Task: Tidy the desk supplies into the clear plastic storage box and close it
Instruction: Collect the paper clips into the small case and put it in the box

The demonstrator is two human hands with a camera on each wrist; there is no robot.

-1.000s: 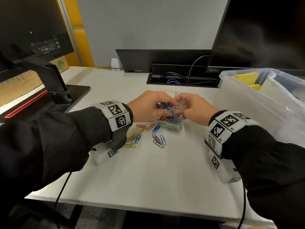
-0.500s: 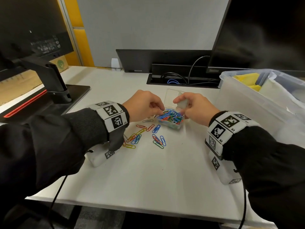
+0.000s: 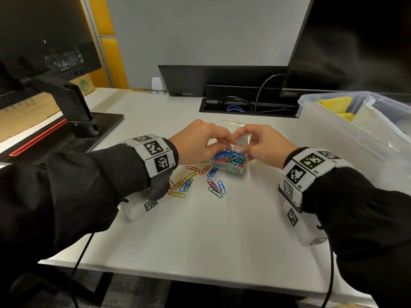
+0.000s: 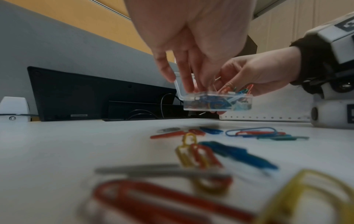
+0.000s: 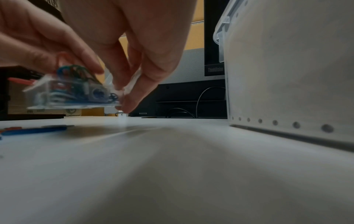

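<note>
The small clear case heaped with coloured paper clips is the landmark here. A second ago both hands met over it with clips pinched between them; half a second ago they had parted and the lid stood open behind the heap. Now the left hand has come back to the case's left edge, fingers bent down onto the clips and the lid, while the right hand grips the case's right side between thumb and curled fingers. That handful is in, and the person seems to be packing the heap down or starting to fold the lid over, though which one is unclear.

More loose paper clips lie on the desk in front of the case and to its left, so gathering is not finished. The big clear storage box, lid off, with yellow items inside, stands to the right of the case; the case has yet to go in.

The head view makes the case look as if it sits on the desk. The right wrist view shows a gap under its base, so it is lifted slightly. The left wrist view shows the left fingertips reaching inside the upright lid, which the head view hides behind the knuckles
</note>
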